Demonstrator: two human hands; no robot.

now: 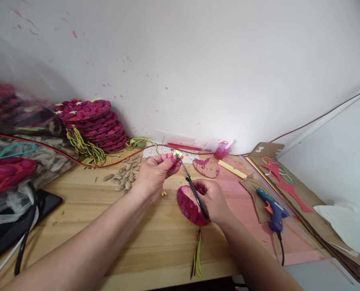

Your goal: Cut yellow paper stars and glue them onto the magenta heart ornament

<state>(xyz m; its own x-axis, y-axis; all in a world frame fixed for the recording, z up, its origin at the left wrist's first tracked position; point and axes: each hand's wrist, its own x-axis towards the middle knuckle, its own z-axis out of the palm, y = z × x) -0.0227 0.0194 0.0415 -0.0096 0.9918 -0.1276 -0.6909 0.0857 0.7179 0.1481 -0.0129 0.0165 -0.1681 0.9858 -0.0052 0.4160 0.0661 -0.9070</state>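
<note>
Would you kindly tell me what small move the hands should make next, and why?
Probably a careful snip into the yellow piece, around its green star: the left hand pinches the piece, and the scissors in the right hand already have their tips close to it.

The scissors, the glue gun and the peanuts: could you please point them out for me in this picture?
Scissors (194, 190): head view, on the black handle.
Glue gun (275, 208): head view, on the blue body.
Peanuts (131, 176): head view, within the pile.
</note>
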